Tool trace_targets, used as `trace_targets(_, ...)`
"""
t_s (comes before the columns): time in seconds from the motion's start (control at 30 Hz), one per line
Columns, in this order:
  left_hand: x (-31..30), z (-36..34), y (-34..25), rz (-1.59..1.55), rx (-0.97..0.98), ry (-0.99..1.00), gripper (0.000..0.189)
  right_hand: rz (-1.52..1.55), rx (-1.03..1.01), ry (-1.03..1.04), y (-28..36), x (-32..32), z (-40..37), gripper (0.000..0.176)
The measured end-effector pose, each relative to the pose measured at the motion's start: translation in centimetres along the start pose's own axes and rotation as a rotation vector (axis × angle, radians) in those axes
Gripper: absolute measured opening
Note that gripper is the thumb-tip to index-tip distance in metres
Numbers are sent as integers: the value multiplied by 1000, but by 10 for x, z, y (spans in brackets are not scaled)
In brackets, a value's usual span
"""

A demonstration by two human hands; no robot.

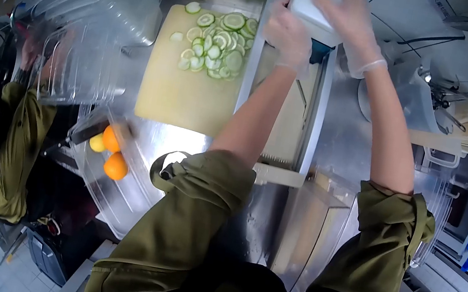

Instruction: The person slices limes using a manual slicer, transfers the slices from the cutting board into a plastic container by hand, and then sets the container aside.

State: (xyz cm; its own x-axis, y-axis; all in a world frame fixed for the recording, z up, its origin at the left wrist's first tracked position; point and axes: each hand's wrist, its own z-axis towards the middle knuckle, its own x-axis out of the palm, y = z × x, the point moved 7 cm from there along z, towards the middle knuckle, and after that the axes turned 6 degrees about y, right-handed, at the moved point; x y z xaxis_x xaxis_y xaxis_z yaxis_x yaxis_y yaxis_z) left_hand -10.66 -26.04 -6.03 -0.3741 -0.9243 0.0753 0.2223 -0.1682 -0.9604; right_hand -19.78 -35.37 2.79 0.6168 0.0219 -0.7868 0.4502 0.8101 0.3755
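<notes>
Both my hands wear clear gloves and hold a white block-like object (311, 8) at the far end of a long slicer frame (318, 107). My left hand (289, 35) has its fingers closed around the object's left side. On its right and top side lies my right hand (349, 19), fingers bent over it. Something dark teal shows beneath the object, inside the frame. Left of the frame, a cream cutting board (183, 96) bears many thin green-rimmed slices (215, 49), piled toward its far right part.
Stacked clear plastic containers (84, 57) stand at the left. Oranges (116, 166) and a yellow fruit (97, 142) lie in a clear tray near the board. Utensils in a container (421, 97) are at the right. A co-worker's sleeve (14, 151) shows far left.
</notes>
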Motion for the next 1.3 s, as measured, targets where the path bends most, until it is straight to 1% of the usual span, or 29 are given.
trace_targets(0.03, 4, 2, -6, 200, 89, -20, 33, -103, -6, 42, 7, 0, 9, 45)
trace_targets(0.13, 2, 1, 3, 16, -17, 5, 35, 106, 124, 164, 19, -9, 10, 45)
trace_targets(0.17, 2, 2, 1, -45, -118, 53, 37, 91, 147, 158, 25, -12, 11, 45)
trace_targets(0.27, 4, 6, 4, 188, -116, 98, 39, -82, 107, 163, -3, 2, 21, 45)
trace_targets(0.33, -8, -2, 6, 94, -185, 138, 40, -108, 18, 90, -2, 6, 11, 46)
trace_targets(0.37, -16, -8, 11, 49, -205, 144, 40, -116, -20, 55, 7, 1, 8, 47)
trace_targets(0.4, -25, -10, 9, 9, -224, 152, 41, -39, 43, 97, 19, -3, 3, 46)
trace_targets(0.43, -46, -23, -5, 11, -206, 103, 41, 40, 112, 146, 36, -7, -15, 45)
trace_targets(0.47, -63, -37, -12, 9, -225, 103, 40, 115, 190, 198, 51, -11, -36, 45)
trace_targets(0.53, -86, -64, -11, -2, -261, 109, 39, 61, 58, 152, 83, -24, -65, 41)
trace_targets(0.6, -111, -89, -17, -38, -254, 93, 37, 24, -11, 113, 107, -31, -94, 39)
trace_targets(0.63, -125, -101, -24, -24, -250, 91, 36, -1, 28, 98, 123, -38, -109, 39)
trace_targets(0.67, -137, -110, -31, -13, -242, 88, 36, -6, 77, 146, 133, -40, -121, 40)
trace_targets(0.7, -144, -116, -36, -22, -159, 92, 33, -12, 122, 191, 139, -42, -128, 41)
trace_targets(0.73, -149, -120, -41, -1, -156, 93, 35, -21, 167, 236, 142, -42, -133, 42)
trace_targets(0.77, -151, -122, -43, 19, -154, 93, 37, -15, 179, 224, 141, -41, -135, 43)
trace_targets(0.8, -148, -120, -42, 38, -151, 93, 39, -6, 168, 209, 139, -41, -131, 43)
trace_targets(0.87, -136, -110, -34, 57, -73, 70, 34, 11, 163, 186, 131, -40, -123, 44)
trace_targets(0.9, -126, -102, -33, 78, -33, 52, 33, 13, 132, 61, 125, -43, -113, 42)
trace_targets(0.93, -115, -94, -30, 97, 7, 33, 32, 25, 116, 47, 116, -40, -102, 42)
trace_targets(0.97, -106, -86, -32, 156, 126, 24, 29, 38, 103, 38, 106, -37, -91, 42)
trace_targets(1.0, -96, -79, -26, 182, 115, 21, 30, 53, 94, 33, 94, -35, -82, 43)
trace_targets(1.03, -82, -68, -23, 205, 110, 9, 30, 159, 180, 165, 76, -25, -65, 46)
trace_targets(1.07, -70, -57, -20, 232, 106, 5, 30, 213, 253, 193, 64, -19, -59, 50)
trace_targets(1.13, -49, -41, -6, 112, 68, 16, 30, 187, 231, 149, 50, -17, -44, 54)
trace_targets(1.17, -38, -29, -2, 45, 59, 12, 30, 178, 195, 157, 45, -16, -32, 52)
trace_targets(1.23, -19, -11, 4, 115, 35, 71, 31, 164, 128, 165, 38, -17, -12, 46)
trace_targets(1.27, -7, -2, 2, 142, 31, 96, 31, 112, 133, 174, 32, -15, -3, 49)
trace_targets(1.3, -3, 2, -5, 57, -89, 103, 33, 62, 139, 184, 24, -11, 4, 51)
